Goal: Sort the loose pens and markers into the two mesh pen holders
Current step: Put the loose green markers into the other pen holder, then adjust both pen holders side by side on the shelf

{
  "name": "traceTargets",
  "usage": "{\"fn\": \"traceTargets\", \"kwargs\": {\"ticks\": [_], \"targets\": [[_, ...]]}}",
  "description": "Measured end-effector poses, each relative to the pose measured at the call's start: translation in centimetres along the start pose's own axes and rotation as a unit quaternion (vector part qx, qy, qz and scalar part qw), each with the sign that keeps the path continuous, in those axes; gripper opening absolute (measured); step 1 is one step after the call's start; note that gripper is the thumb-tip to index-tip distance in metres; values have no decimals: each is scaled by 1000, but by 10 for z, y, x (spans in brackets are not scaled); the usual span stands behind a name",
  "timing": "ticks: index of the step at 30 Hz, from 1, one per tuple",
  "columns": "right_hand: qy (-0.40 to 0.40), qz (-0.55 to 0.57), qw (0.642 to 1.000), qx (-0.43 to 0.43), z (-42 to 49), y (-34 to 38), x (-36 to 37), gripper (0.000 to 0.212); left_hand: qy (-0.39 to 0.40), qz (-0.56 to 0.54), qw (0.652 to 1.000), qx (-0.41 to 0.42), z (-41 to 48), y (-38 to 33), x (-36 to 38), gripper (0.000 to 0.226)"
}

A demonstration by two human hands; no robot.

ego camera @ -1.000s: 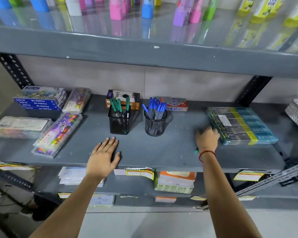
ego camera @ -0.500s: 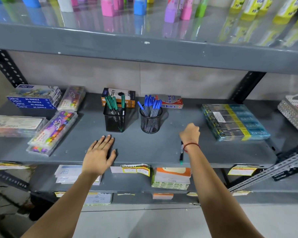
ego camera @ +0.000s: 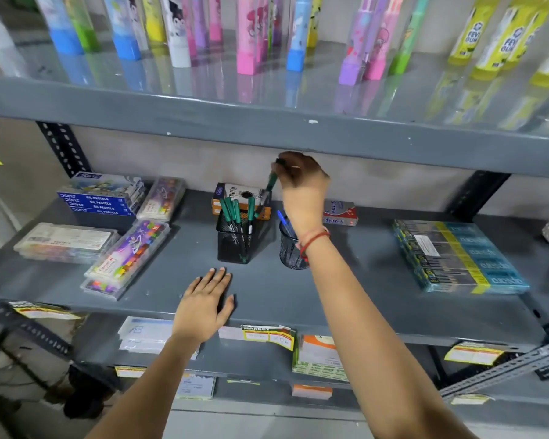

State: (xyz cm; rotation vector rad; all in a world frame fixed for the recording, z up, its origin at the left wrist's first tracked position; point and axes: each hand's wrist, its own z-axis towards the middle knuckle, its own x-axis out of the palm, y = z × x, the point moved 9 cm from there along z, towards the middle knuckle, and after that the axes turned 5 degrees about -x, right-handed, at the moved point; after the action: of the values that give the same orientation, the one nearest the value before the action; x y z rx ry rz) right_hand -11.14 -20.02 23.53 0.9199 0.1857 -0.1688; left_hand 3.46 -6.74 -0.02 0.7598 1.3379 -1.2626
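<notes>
A square black mesh holder stands on the grey shelf with several green pens in it. To its right a round black mesh holder holds blue pens, mostly hidden behind my right wrist. My right hand is raised above and between the two holders, pinching a green pen that points down toward the square holder. My left hand rests flat, fingers apart, on the shelf in front of the square holder.
Boxes of oil pastels and clear crayon cases lie at the left. A small box sits behind the square holder, a red pack behind the round one. A wrapped blue-yellow pack lies right. An upper shelf edge hangs close overhead.
My right hand has lifted the green pen from the front of the shelf and carried it up and left, over the holders. My left hand stays flat.
</notes>
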Motion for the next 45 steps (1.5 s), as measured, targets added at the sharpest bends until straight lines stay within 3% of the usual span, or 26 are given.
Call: {"fn": "traceTargets", "kwargs": {"ticks": [3, 8, 13, 16, 19, 23, 25, 28, 32, 39, 45], "targets": [[44, -32, 998, -28, 4, -9, 43, 10, 0, 2, 1000, 3, 1, -1, 0, 60], [169, -146, 975, 1, -26, -63, 97, 9, -3, 3, 1000, 2, 1, 0, 1, 60], [242, -223, 944, -15, -56, -75, 115, 38, -7, 1, 1000, 12, 1, -2, 1, 59], [225, -241, 944, -33, -58, -68, 107, 51, 5, -47, 999, -3, 2, 1, 0, 64], [151, -207, 966, -16, -58, -64, 67, 54, -22, -192, 977, -92, 9, 14, -10, 56], [-13, -175, 983, 54, -67, -87, -13, 60, -73, -443, 858, -251, 25, 27, -18, 55], [-38, -134, 982, 130, -75, -114, -38, 78, -79, -480, 830, -272, 40, 25, -20, 68], [45, -91, 972, 211, -82, -147, -35, 105, -86, -477, 835, -259, 62, 14, -24, 97], [112, -116, 960, 227, -84, -160, -8, 120, -111, -453, 846, -257, 79, 1, -25, 115], [47, -88, 969, 225, -74, -163, 0, 117, -186, -415, 844, -286, 79, 0, -35, 82], [29, -88, 978, 187, -86, -148, -17, 104, -211, -409, 850, -258, 52, -6, -44, 74]]}}
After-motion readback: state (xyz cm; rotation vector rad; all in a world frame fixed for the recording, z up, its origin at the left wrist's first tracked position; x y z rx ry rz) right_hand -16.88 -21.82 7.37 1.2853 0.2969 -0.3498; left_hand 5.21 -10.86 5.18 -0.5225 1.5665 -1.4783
